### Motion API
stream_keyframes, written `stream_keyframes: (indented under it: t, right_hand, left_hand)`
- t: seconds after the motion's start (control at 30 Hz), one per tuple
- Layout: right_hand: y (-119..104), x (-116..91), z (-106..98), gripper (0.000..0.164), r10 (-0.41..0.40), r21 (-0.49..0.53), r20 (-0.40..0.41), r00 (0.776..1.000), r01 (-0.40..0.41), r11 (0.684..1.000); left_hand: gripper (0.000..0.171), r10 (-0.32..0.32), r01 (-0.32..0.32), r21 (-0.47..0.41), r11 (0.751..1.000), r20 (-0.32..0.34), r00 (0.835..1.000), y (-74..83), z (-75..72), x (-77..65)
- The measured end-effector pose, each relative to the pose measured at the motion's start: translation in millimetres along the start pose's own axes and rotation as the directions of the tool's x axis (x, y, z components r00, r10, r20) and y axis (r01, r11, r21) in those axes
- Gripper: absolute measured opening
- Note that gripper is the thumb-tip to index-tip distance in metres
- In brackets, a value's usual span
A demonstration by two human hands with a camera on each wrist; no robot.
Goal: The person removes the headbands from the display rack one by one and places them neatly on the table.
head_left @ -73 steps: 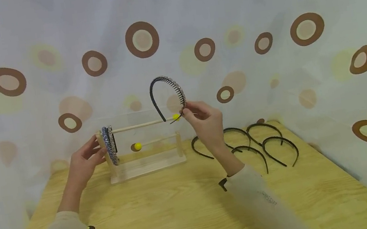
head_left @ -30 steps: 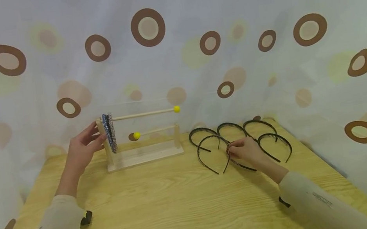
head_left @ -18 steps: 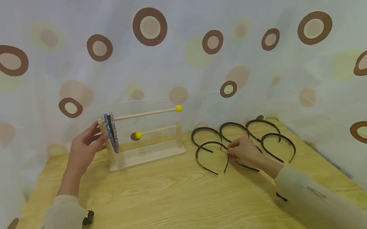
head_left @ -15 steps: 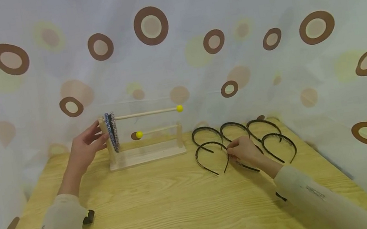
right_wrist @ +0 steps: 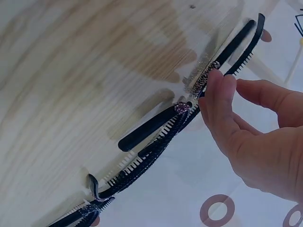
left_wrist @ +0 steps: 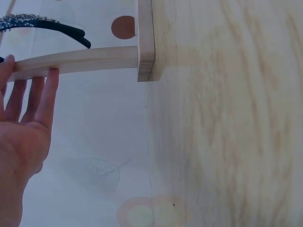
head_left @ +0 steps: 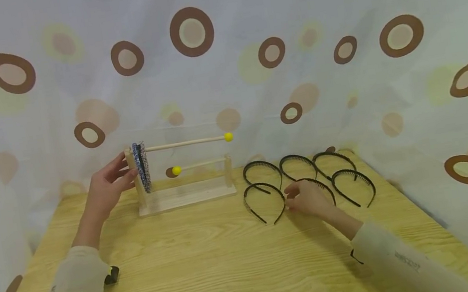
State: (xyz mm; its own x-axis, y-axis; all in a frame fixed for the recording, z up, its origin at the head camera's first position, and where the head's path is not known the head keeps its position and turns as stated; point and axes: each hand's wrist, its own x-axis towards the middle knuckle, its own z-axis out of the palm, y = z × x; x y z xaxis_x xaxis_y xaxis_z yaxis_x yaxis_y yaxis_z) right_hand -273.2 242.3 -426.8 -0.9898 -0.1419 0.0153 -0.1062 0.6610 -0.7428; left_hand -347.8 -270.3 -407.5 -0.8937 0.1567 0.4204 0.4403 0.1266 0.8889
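In the head view, my left hand (head_left: 105, 191) grips the left upright of a wooden headband stand (head_left: 187, 197), thumb on one side and fingers on the other; the left wrist view shows those fingers (left_wrist: 49, 97) against the wood. Sparkly headbands (head_left: 141, 167), bluish and silver, hang on the stand's upper rod by that upright. My right hand (head_left: 307, 199) is low over the table, fingertips beside the right leg of a black toothed headband (head_left: 248, 204). In the right wrist view, a gap shows between thumb and fingers (right_wrist: 222, 94), with glittery headbands behind the fingertips.
Several more black headbands (head_left: 353, 171) lie on the wooden table (head_left: 216, 270) at the right, close together. The stand's two rods end in yellow balls (head_left: 228, 137). A patterned curtain (head_left: 224, 82) rises behind the table's back edge.
My right hand carried a headband from near the upper rod's ball down to the table's right side. It then shifted a little left, along with that headband. The left hand stayed on the upright.
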Motion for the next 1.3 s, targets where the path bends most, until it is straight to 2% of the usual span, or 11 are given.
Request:
stream_keyframes:
  t: [0.2, 0.27, 0.43, 0.73, 0.9, 1.0, 1.13, 1.3]
  right_hand:
    - [-9.2, -3.4, 7.9, 0.031, -0.065, -0.068, -0.013, 0.998, 0.064, 0.996]
    - [-17.4, -3.6, 10.5, 0.029, -0.086, -0.035, -0.014, 0.996, 0.086, 0.996]
    - [-49.9, 0.1, 21.2, 0.024, -0.174, 0.05, -0.032, 0.984, 0.176, 0.983]
    - [-105.0, 14.2, 61.5, 0.019, -0.31, 0.093, -0.119, 0.943, 0.322, 0.942]
    - [-126.8, 26.4, 89.6, 0.016, -0.324, 0.217, -0.177, 0.929, 0.358, 0.908]
    - [-143.2, 36.0, 105.7, 0.015, -0.324, 0.313, -0.227, 0.919, 0.384, 0.869]
    - [-169.4, 50.5, 122.5, 0.013, -0.339, 0.386, -0.265, 0.903, 0.421, 0.821]
    - [-192.0, 66.5, 142.1, 0.014, -0.354, 0.388, -0.292, 0.888, 0.449, 0.805]
  left_hand:
    - [0.071, -0.021, 0.021, 0.013, 1.0, -0.016, 1.0, -4.7, -4.3, -4.1]
    - [0.071, -0.022, 0.022, 0.014, 1.0, -0.018, 1.0, -6.1, -5.2, -5.6]
    - [0.07, -0.024, 0.024, 0.015, 1.0, -0.023, 0.999, -9.9, -8.0, -8.6]
    - [0.067, -0.009, 0.009, 0.003, 1.0, -0.013, 1.0, -12.1, -5.4, -7.9]
    - [0.066, -0.02, 0.02, -0.009, 1.0, -0.011, 1.0, -11.6, -2.1, -6.9]
    - [0.066, -0.019, 0.019, -0.011, 1.0, -0.013, 1.0, -10.1, -1.4, -6.0]
    - [0.066, -0.01, 0.01, 0.002, 1.0, -0.023, 1.0, -5.9, -1.5, -2.9]
    - [0.068, 0.009, -0.01, -0.017, 1.0, -0.025, 1.0, -3.1, 0.6, 2.0]
